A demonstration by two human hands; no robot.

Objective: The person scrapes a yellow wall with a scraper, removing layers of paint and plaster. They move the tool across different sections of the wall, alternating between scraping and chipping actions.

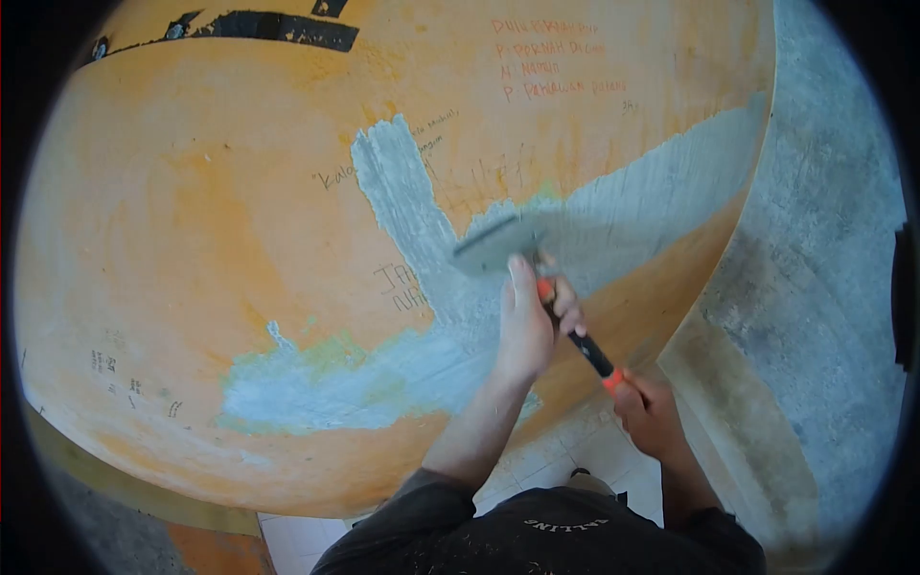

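A long-handled scraper (590, 353) with a black and red handle slants up across the wall in front of me. Its wide blade (494, 244) meets the wall at the edge of the bare grey patch and is slightly blurred. My left hand (527, 326) is wrapped round the upper handle, close beneath the blade. Lower down, my right hand (647, 414) grips the handle's red end. The wall (172, 230) has orange paint, with bare grey strips (402, 192) around and above the blade.
Orange and black handwriting marks the wall, and a black painted shape (278, 31) runs along its top left. Grey concrete (824, 192) lies to the right beyond the wall's edge. Pale tiles (546, 470) show below my arms.
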